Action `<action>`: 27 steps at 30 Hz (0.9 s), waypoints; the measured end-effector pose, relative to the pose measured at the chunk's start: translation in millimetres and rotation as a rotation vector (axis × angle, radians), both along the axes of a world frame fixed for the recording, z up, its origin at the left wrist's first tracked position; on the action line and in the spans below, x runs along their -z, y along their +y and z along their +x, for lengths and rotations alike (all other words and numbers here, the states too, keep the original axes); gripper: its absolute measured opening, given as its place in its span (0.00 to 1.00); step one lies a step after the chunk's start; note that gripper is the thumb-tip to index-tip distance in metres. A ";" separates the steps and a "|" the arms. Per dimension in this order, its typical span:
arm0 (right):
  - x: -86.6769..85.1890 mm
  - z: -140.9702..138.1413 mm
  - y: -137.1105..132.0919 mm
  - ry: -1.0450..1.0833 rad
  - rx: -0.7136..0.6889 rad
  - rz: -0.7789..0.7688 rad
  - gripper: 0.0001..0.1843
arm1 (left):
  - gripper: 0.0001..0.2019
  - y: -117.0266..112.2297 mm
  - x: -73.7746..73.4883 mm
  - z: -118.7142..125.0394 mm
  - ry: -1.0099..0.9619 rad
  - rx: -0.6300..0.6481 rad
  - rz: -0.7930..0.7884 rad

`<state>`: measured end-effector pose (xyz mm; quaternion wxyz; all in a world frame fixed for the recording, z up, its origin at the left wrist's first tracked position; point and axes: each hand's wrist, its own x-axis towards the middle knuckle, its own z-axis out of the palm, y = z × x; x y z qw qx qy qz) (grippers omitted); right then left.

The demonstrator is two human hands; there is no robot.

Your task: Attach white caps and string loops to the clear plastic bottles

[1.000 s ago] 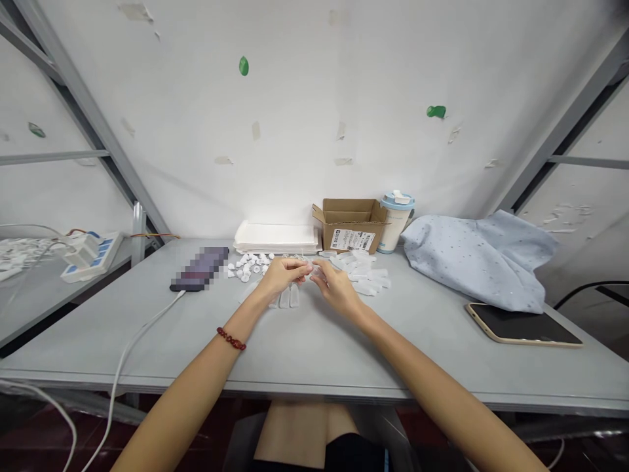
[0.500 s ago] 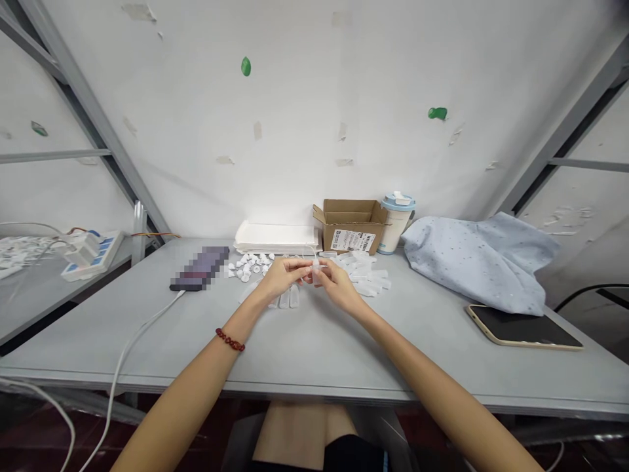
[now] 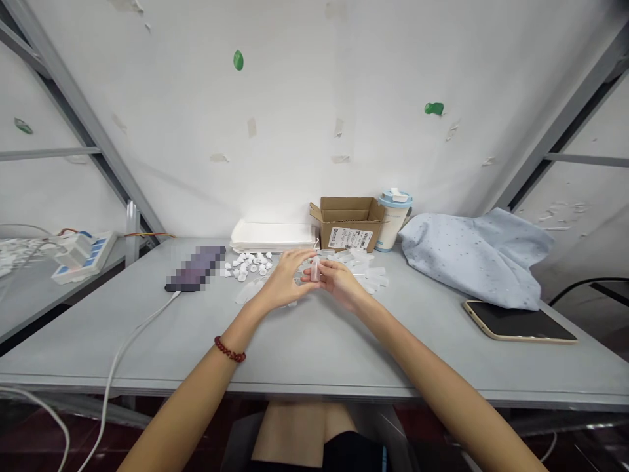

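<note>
A small translucent plastic bottle [image 3: 315,269] stands roughly upright between my hands, just above the grey table. My left hand [image 3: 286,278] spans it from the left, fingertips near its top and thumb by its lower end. From the right, the fingers of my right hand [image 3: 343,283] close on its side. Left of my hands lie loose white caps [image 3: 244,267]. Several translucent bottles [image 3: 374,278] are heaped behind my right hand, and a few more bottles [image 3: 248,291] lie partly hidden by my left wrist.
Along the wall stand a white paper stack [image 3: 272,235], an open cardboard box [image 3: 350,226] and a lidded cup [image 3: 392,226]. A dark power bank or phone [image 3: 195,269] with a cable lies left. Blue cloth [image 3: 476,252] and a phone [image 3: 518,322] lie right.
My left fingers have opened wider, and the bottle now shows upright between both hands. Its thin white tip, raised above my fingers before, is harder to see. The view has shifted slightly.
</note>
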<state>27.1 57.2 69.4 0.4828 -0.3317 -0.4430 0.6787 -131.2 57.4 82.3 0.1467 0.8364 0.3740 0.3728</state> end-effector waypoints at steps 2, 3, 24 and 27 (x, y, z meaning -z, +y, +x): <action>-0.8 0.4 -0.6 0.009 -0.019 -0.019 0.06 | 0.26 2.0 3.0 -0.2 0.041 0.005 0.021; -1.0 0.4 -0.9 0.010 -0.026 -0.027 0.06 | 0.25 3.0 4.3 -0.4 0.052 -0.001 0.033; -1.5 0.7 -2.5 -0.263 0.049 0.006 0.11 | 0.24 -2.9 -0.1 0.5 0.093 -0.018 -0.046; 1.9 0.1 0.2 -0.448 0.110 0.071 0.08 | 0.25 -2.5 1.0 -1.8 0.129 -0.019 -0.097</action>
